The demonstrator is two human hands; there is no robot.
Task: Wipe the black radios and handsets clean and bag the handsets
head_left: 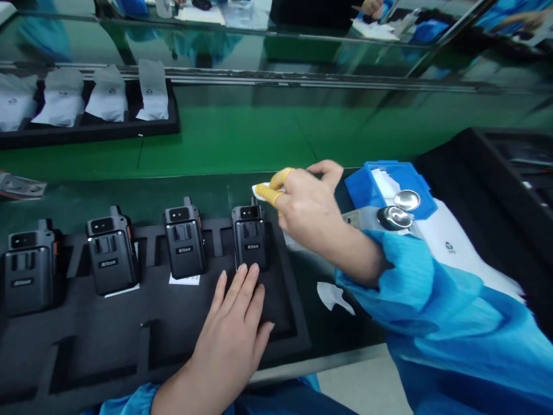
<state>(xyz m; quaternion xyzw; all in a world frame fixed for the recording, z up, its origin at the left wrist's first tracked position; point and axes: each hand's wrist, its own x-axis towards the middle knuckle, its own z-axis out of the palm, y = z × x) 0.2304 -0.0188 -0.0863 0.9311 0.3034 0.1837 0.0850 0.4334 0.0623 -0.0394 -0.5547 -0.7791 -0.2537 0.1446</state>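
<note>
My left hand (235,325) lies with its fingers stretched out, the fingertips touching the lower end of a black handheld radio (250,233) marked "Riton". My right hand (309,204), with yellow finger cots on some fingers, pinches a folded white wipe (259,190) by the radio's antenna end. Whether the wipe touches the antenna I cannot tell. The radio lies in the right compartment of a black foam tray (298,323). Farther left in the tray lie three similar radios: one (184,242), another (112,253) and a third (30,276). White paper shows under two of them.
Right of my right hand stand a blue box (358,187) with white papers and a dispenser with a metal lid (395,218). A torn white scrap (332,295) lies on the dark green bench. White pouches (153,92) stand in a back tray (173,124). Black foam (458,161) fills the right.
</note>
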